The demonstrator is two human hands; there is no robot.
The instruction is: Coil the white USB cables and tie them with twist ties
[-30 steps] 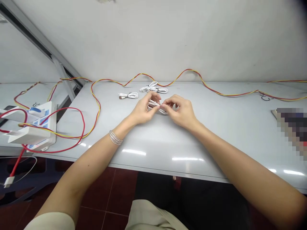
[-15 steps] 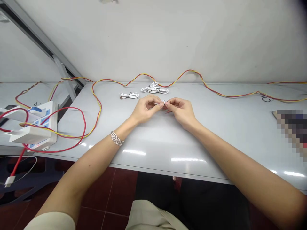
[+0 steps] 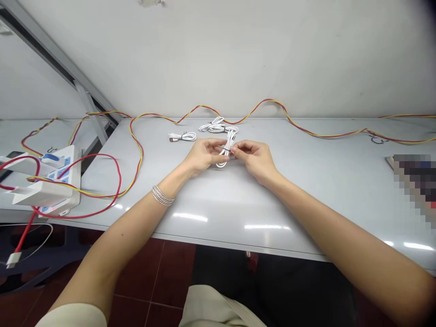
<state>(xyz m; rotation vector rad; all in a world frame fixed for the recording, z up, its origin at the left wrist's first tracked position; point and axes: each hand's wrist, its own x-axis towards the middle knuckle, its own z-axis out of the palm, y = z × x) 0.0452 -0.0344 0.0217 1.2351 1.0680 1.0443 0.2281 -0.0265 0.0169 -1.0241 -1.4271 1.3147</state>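
A coiled white cable (image 3: 222, 161) stands nearly upright between my hands, bound round its middle by a black twist tie (image 3: 226, 149). My left hand (image 3: 203, 155) is closed on the bundle from the left, thumb in front and fingers behind. My right hand (image 3: 255, 159) pinches the end of the tie between thumb and forefinger at the bundle's right side. Just behind lie more tied white cables (image 3: 211, 125), partly overlapping one another. To their left rests another tied white cable (image 3: 183, 136) with its USB plug showing.
A white power strip (image 3: 64, 181) with chargers and a looping red cable (image 3: 120, 175) occupies the table's left end. A twisted red and yellow wire (image 3: 194, 109) runs along the wall. Black twist ties (image 3: 379, 140) and a pixelated object (image 3: 413, 181) lie at the right.
The cable between my hands has turned from end-on to lengthwise, so its loops and tie now show. Both hands stay in nearly the same place.
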